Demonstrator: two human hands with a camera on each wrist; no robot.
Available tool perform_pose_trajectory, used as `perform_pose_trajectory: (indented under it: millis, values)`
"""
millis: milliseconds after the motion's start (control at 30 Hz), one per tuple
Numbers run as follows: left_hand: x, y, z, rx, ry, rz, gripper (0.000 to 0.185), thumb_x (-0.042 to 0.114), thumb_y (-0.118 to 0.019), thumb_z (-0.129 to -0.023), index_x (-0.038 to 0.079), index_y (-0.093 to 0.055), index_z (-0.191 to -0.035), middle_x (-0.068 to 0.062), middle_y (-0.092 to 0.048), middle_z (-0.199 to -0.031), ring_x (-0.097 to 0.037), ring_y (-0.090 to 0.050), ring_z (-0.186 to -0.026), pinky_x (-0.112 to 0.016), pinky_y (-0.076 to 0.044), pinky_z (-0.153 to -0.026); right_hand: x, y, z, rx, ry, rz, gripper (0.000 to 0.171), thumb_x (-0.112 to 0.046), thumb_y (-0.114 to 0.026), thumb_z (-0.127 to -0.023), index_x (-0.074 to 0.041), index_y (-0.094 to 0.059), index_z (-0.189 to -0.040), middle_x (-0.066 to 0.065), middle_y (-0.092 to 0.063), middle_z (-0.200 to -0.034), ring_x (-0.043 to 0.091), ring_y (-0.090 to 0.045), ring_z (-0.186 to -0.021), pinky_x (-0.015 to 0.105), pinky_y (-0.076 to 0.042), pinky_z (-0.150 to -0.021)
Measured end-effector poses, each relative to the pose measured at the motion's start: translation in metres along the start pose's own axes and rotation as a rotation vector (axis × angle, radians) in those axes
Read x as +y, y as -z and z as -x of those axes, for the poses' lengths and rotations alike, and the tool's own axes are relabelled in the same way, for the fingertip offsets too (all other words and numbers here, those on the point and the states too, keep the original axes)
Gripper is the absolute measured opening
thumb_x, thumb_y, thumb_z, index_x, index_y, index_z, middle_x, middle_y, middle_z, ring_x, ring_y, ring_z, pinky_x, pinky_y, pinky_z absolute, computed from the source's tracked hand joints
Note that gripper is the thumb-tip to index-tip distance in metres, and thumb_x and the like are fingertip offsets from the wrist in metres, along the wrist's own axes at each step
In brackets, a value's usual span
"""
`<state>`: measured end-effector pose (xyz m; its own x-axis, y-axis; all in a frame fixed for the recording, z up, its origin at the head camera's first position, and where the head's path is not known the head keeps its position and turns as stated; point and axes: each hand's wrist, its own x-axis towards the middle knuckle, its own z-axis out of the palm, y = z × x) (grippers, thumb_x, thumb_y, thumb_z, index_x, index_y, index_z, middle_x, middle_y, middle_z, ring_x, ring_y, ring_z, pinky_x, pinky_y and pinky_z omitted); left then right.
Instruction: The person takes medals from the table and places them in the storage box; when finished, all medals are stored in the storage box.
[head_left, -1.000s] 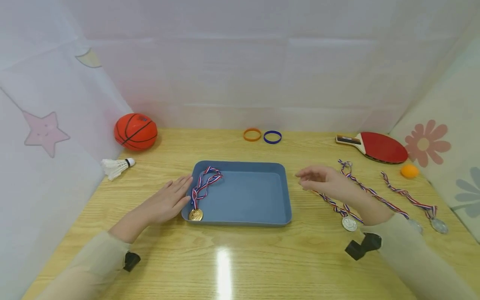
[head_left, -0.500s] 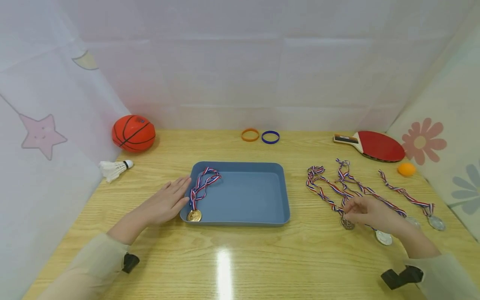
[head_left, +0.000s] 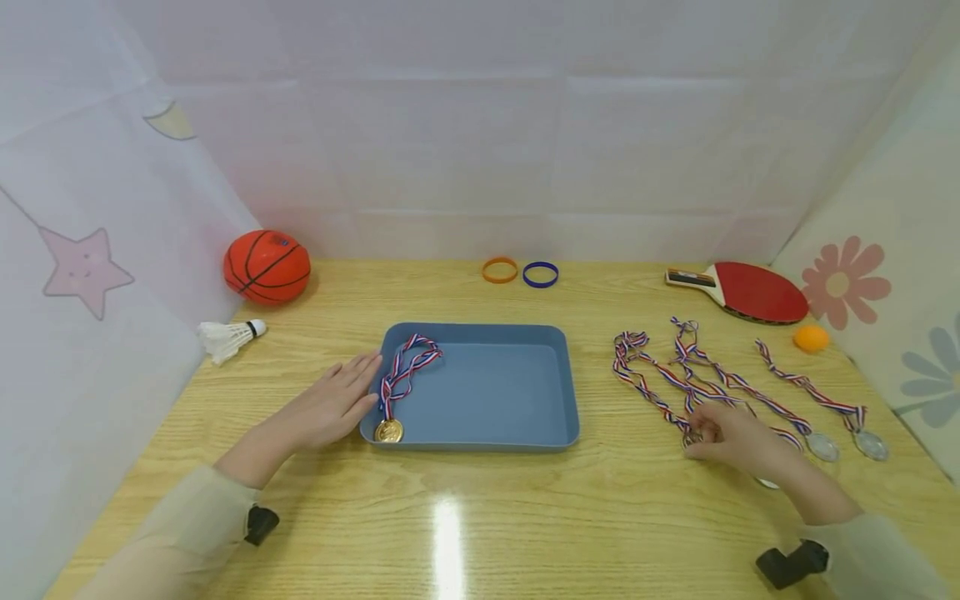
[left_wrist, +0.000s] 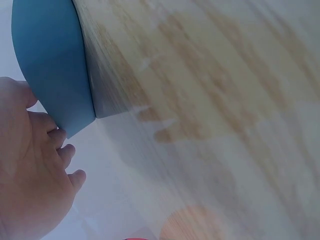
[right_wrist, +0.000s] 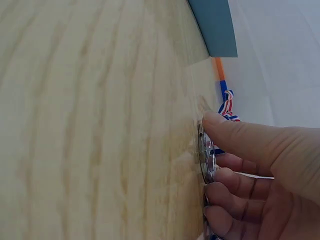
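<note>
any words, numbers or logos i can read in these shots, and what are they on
No text can be read in any view.
basketball: a small dark patch near its top, too blurred to read.
gold medal in the blue tray: face embossing too small to read.
silver medal pinched by the right hand: seen edge-on, face unreadable.
paddle handle: dark stripes only, no legible mark.

Right hand (head_left: 731,439) moved from tray side down onto silver medal (right_wrist: 206,159), now pinching it.
</note>
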<state>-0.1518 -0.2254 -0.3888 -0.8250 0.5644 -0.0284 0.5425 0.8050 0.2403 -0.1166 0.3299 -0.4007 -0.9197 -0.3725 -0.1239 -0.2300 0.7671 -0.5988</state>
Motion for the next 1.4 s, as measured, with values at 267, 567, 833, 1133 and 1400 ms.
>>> perform_pose_trajectory:
  millis: [267, 567, 833, 1133, 1400]
  values:
    - [0.002, 0.001, 0.001, -0.006, 0.007, 0.014, 0.056, 0.027, -0.033, -0.101, -0.005, -0.018, -0.144, -0.019, -0.016, -0.15, -0.036, -0.012, -0.136, -0.053, -0.011, -0.106, -0.003, -0.002, -0.003, -0.003, -0.053, 0.023, 0.033, -0.022, -0.076, -0.076, -0.007, -0.049, -0.086, 0.001, -0.046, -0.075, 0.014, -0.041, -0.066, 0.027, -0.036, -0.052]
    - [0.001, 0.002, 0.002, -0.01, 0.011, 0.015, 0.057, 0.03, -0.031, -0.101, -0.004, -0.018, -0.145, -0.019, -0.015, -0.15, -0.035, -0.011, -0.136, -0.053, -0.011, -0.107, 0.003, 0.009, -0.009, -0.155, -0.082, -0.322, 0.026, -0.021, -0.061, -0.09, 0.002, -0.051, -0.082, 0.008, -0.051, -0.069, 0.02, -0.057, -0.059, 0.032, -0.052, -0.053]
    - [0.0, 0.001, 0.002, -0.006, 0.01, 0.015, 0.057, 0.03, -0.031, -0.101, -0.004, -0.018, -0.145, -0.019, -0.015, -0.15, -0.036, -0.012, -0.136, -0.053, -0.011, -0.107, 0.004, 0.022, -0.015, -0.208, -0.108, -0.721, 0.039, -0.026, -0.042, -0.1, 0.01, -0.052, -0.109, 0.012, -0.056, -0.082, 0.022, -0.061, -0.074, 0.043, -0.052, -0.074]
    - [-0.001, 0.0, 0.001, -0.006, 0.01, 0.013, 0.057, 0.03, -0.031, -0.101, -0.003, -0.017, -0.145, -0.018, -0.014, -0.15, -0.036, -0.012, -0.136, -0.052, -0.011, -0.107, -0.01, 0.029, -0.024, -0.075, -0.062, -0.751, 0.022, -0.021, -0.047, -0.098, -0.007, -0.063, -0.102, -0.003, -0.058, -0.086, 0.009, -0.047, -0.06, 0.022, -0.043, -0.053]
    - [0.0, 0.002, 0.0, -0.014, 0.008, 0.014, 0.057, 0.03, -0.032, -0.101, -0.004, -0.018, -0.144, -0.019, -0.015, -0.15, -0.037, -0.013, -0.135, -0.053, -0.011, -0.107, -0.038, 0.045, -0.037, 0.06, -0.011, -0.778, 0.019, -0.018, -0.049, -0.097, -0.018, -0.066, -0.088, 0.0, -0.058, -0.107, 0.009, -0.045, -0.106, 0.018, -0.045, -0.082]
